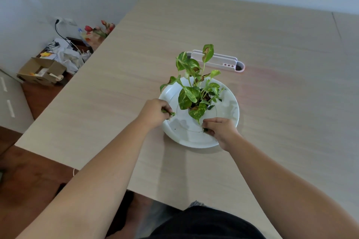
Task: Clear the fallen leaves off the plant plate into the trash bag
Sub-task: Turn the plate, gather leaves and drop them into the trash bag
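Note:
A white round plate (pixel 186 136) lies on the light wooden table (pixel 272 103) with a small potted plant (pixel 196 91) of green and yellow leaves standing in its middle. My left hand (pixel 155 111) rests over the plate's left rim, fingers closed on a few green fallen leaves (pixel 168 112). My right hand (pixel 220 129) is at the plate's near right side, pinching a dark green leaf (pixel 205 130) against the plate. Small loose leaves (pixel 213 103) lie on the plate right of the pot. No trash bag is in view.
A white and pink desk organiser (pixel 223 62) stands behind the plant. Off the table's left edge, on the floor, are an open cardboard box (pixel 41 72), crumpled white bags (pixel 70 56) and red flowers (pixel 101 28).

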Motion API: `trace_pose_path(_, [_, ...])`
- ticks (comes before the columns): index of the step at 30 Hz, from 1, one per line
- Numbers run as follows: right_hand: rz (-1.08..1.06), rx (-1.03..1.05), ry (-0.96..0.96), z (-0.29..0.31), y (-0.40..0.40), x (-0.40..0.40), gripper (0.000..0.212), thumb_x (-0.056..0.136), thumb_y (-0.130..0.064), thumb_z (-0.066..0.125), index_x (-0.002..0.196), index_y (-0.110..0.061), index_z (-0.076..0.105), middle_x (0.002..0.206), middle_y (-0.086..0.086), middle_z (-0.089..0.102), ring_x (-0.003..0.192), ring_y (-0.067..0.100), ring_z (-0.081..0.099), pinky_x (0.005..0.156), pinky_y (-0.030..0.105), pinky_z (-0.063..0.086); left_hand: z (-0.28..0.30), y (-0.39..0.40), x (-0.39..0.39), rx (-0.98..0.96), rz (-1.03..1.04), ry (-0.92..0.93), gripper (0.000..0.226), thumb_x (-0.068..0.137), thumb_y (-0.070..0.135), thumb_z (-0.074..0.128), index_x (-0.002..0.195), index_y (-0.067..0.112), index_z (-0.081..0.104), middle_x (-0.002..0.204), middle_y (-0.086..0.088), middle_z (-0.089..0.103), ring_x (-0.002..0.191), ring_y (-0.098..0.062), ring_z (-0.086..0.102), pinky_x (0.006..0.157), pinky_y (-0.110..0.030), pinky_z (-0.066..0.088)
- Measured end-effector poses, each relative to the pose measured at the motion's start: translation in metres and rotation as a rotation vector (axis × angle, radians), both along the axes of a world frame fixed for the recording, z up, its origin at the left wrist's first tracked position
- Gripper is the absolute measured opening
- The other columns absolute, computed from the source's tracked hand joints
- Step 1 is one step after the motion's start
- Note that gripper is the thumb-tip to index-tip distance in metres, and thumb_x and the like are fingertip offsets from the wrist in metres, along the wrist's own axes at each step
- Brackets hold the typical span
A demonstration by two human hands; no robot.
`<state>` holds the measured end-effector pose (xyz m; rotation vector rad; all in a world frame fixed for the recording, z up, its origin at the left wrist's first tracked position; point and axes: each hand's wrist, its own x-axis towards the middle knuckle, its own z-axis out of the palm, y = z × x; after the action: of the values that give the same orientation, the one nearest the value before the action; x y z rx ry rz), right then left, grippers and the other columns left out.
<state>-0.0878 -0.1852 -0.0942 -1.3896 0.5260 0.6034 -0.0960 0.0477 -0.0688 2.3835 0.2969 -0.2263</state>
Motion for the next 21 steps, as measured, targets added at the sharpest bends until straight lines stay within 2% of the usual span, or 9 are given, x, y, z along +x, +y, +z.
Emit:
trace_pose_path(3, [0.003, 0.095, 0.021, 0.002, 0.016, -0.01, 0.012, 0.076, 0.01, 0.071, 0.078, -0.001, 0.066, 0.077, 0.01, 0.066, 0.068, 0.018, 0.065, 0.063, 0.02, 0.059, 0.0, 0.003, -0.021, -0.148, 0.115, -0.014, 0.01, 0.074, 0.006, 0.079, 0.082, 0.011, 0.075, 0.076, 0.003, 0.071, 0.074, -0.013, 0.066, 0.069, -0.012, 0.047])
trace_pose_path(6, [0.081, 0.141, 0.054, 0.005, 0.039, -0.024, 0.011, 0.077, 0.009, 0.071, 0.082, 0.001, 0.066, 0.078, 0.009, 0.065, 0.069, 0.018, 0.064, 0.063, 0.019, 0.059, -0.004, 0.014, -0.05, -0.436, 0.33, 0.008, 0.016, 0.075, 0.0, 0.079, 0.075, 0.014, 0.07, 0.083, -0.008, 0.072, 0.077, -0.017, 0.067, 0.079, -0.027, 0.057])
trace_pose_path(9, [0.171, 0.181, 0.07, 0.008, 0.07, -0.04, 0.01, 0.079, 0.011, 0.068, 0.082, 0.002, 0.065, 0.076, 0.011, 0.064, 0.067, 0.017, 0.063, 0.057, 0.017, 0.057, -0.005, 0.03, -0.082, -0.625, 0.508, 0.016, 0.017, 0.079, -0.003, 0.075, 0.077, 0.012, 0.067, 0.075, -0.006, 0.068, 0.064, -0.011, 0.066, 0.07, -0.022, 0.058])
trace_pose_path(12, [0.282, 0.198, 0.085, 0.011, 0.105, -0.055, 0.009, 0.081, 0.01, 0.066, 0.082, 0.002, 0.064, 0.074, 0.011, 0.063, 0.062, 0.014, 0.064, 0.057, 0.017, 0.057, -0.006, 0.057, -0.116, -0.728, 0.648, 0.008, 0.013, 0.08, -0.005, 0.073, 0.079, 0.007, 0.066, 0.074, -0.008, 0.068, 0.059, -0.008, 0.066, 0.064, -0.021, 0.055])
trace_pose_path(17, [0.496, 0.162, 0.108, 0.014, 0.168, -0.08, 0.012, 0.082, 0.011, 0.063, 0.081, -0.001, 0.063, 0.076, 0.01, 0.062, 0.071, 0.016, 0.061, 0.061, 0.016, 0.058, -0.01, 0.107, -0.175, -0.847, 0.822, -0.04, 0.015, 0.081, -0.007, 0.071, 0.075, 0.005, 0.065, 0.068, -0.007, 0.067, 0.056, -0.009, 0.066, 0.054, -0.017, 0.053])
trace_pose_path(19, [0.565, 0.158, 0.122, 0.013, 0.196, -0.093, 0.014, 0.083, 0.012, 0.061, 0.08, -0.001, 0.063, 0.075, 0.01, 0.061, 0.07, 0.016, 0.06, 0.059, 0.016, 0.057, -0.013, 0.126, -0.201, -0.899, 0.9, -0.047, 0.014, 0.082, -0.007, 0.07, 0.076, 0.004, 0.064, 0.071, -0.009, 0.065, 0.055, -0.009, 0.065, 0.058, -0.018, 0.055])
trace_pose_path(21, [0.646, 0.14, 0.141, 0.01, 0.228, -0.109, 0.014, 0.082, 0.013, 0.062, 0.08, -0.001, 0.063, 0.074, 0.01, 0.062, 0.069, 0.017, 0.061, 0.058, 0.016, 0.058, -0.016, 0.147, -0.229, -0.946, 0.966, -0.035, 0.012, 0.082, -0.004, 0.071, 0.078, 0.004, 0.064, 0.069, -0.008, 0.066, 0.056, -0.012, 0.063, 0.07, -0.024, 0.057])
